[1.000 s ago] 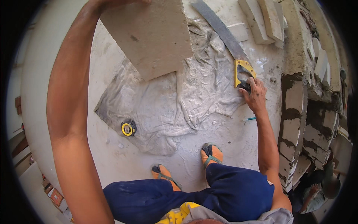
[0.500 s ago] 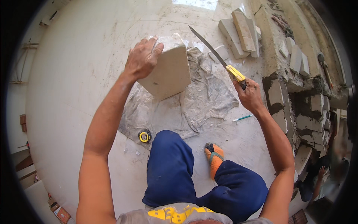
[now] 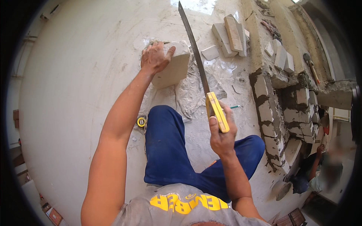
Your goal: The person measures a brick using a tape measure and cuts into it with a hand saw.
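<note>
My left hand [image 3: 157, 58] grips the top edge of a pale aerated concrete block [image 3: 172, 71], with its fingers over the top and the thumb spread along the near edge. The block stands on a crumpled, dusty sheet [image 3: 188, 100]. My right hand [image 3: 223, 140] is closed round the yellow handle of a hand saw [image 3: 197, 56]. The long toothed blade points up and away, just right of the block in view. I cannot tell whether the blade touches it. Left of my knee lies a yellow tape measure [image 3: 141, 121]. A green pen-like stick [image 3: 235, 107] lies beyond my right hand.
Several cut block slabs [image 3: 233, 35] lean together at the far right, near a small loose piece [image 3: 210, 52]. Along the right runs a rough block wall [image 3: 267, 107] with mortar. A hammer-like tool [image 3: 311, 68] lies on a ledge. Another person [image 3: 326, 169] is at the lower right.
My right hand has brought the saw left and nearer to me, its blade now steeper beside the block. My left hand stays on the block, which sits less tilted. The whole view has shifted.
</note>
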`<act>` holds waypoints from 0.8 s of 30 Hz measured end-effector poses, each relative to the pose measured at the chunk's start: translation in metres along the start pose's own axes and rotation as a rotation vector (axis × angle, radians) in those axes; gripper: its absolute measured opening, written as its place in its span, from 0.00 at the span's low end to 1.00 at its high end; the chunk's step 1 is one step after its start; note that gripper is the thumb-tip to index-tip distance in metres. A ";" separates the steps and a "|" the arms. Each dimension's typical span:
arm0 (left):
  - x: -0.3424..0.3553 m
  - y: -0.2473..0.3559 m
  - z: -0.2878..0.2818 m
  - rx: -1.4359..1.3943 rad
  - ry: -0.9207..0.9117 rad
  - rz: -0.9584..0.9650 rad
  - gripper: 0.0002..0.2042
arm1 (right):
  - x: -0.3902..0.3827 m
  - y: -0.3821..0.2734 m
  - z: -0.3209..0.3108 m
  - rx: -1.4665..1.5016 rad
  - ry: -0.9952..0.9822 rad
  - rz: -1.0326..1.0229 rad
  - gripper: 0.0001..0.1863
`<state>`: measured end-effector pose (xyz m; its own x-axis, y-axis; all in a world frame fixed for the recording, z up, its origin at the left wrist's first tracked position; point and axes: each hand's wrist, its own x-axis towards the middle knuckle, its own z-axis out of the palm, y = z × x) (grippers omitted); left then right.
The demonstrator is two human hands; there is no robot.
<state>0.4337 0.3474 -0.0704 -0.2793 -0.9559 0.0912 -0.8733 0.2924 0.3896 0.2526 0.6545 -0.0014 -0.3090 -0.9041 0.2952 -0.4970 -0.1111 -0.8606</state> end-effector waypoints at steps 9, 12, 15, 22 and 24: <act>-0.012 -0.002 0.000 0.109 -0.010 -0.012 0.40 | -0.055 0.017 0.020 0.082 -0.085 0.083 0.21; -0.016 -0.002 0.007 0.093 0.027 0.003 0.40 | -0.063 0.017 0.011 0.073 -0.117 0.098 0.21; -0.018 0.010 0.005 0.080 0.025 -0.003 0.41 | -0.069 0.023 0.005 0.073 -0.085 0.069 0.20; -0.018 0.004 0.006 0.049 0.047 -0.011 0.39 | -0.076 0.020 0.000 0.089 -0.106 0.092 0.19; -0.017 0.003 0.007 0.036 0.055 -0.032 0.38 | -0.073 0.014 0.000 0.095 -0.132 0.165 0.18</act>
<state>0.4333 0.3650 -0.0774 -0.2292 -0.9647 0.1299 -0.8956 0.2613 0.3600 0.2680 0.7189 -0.0349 -0.2677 -0.9587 0.0961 -0.3678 0.0095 -0.9299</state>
